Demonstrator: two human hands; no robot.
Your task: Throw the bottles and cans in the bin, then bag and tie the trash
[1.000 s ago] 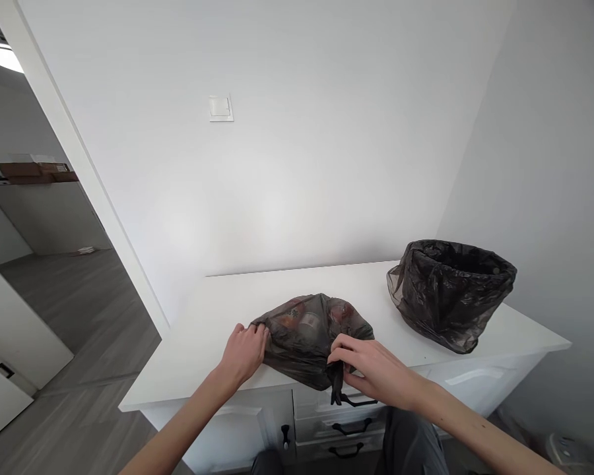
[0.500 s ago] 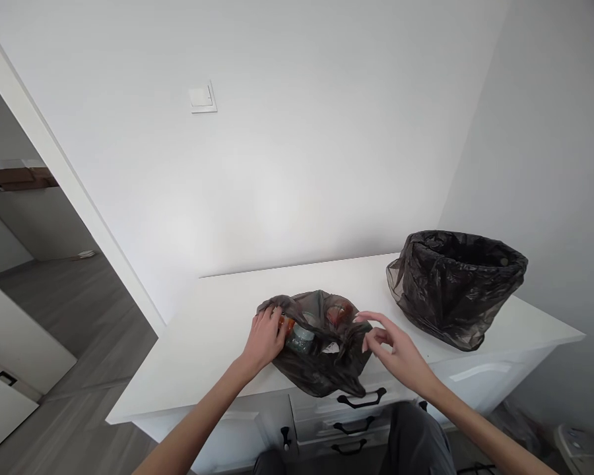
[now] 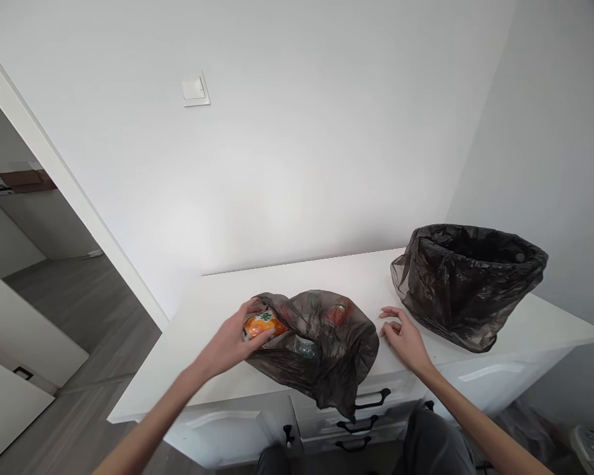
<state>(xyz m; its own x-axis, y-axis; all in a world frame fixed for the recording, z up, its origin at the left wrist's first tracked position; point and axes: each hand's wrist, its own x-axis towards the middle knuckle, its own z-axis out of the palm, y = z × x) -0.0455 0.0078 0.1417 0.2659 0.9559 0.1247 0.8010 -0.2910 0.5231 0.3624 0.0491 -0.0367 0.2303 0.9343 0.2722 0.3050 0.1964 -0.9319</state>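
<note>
A dark, see-through plastic bag [image 3: 334, 359] lies on the white cabinet top with several things inside. At its left opening, my left hand [image 3: 235, 336] has its fingers and thumb wrapped round an orange container [image 3: 264, 325] with a white and green print; whether it is a bottle or a can I cannot tell. Through the film show a clear container [image 3: 304, 348] and a red item [image 3: 339, 311], both partly hidden. My right hand [image 3: 403, 340] hovers just right of the bag, fingers loosely bent and apart, holding nothing.
A bin lined with a black bag [image 3: 468, 290] stands on the cabinet top [image 3: 212, 297] at the right, its mouth upward. Drawers with black handles [image 3: 354, 445] are below the front edge. A wall with a light switch [image 3: 195, 90] rises behind; a doorway is at left.
My left hand has closed round the orange container and drawn it leftward to the bag's opening. My right hand has moved right, away from the bag. The view has shifted slightly.
</note>
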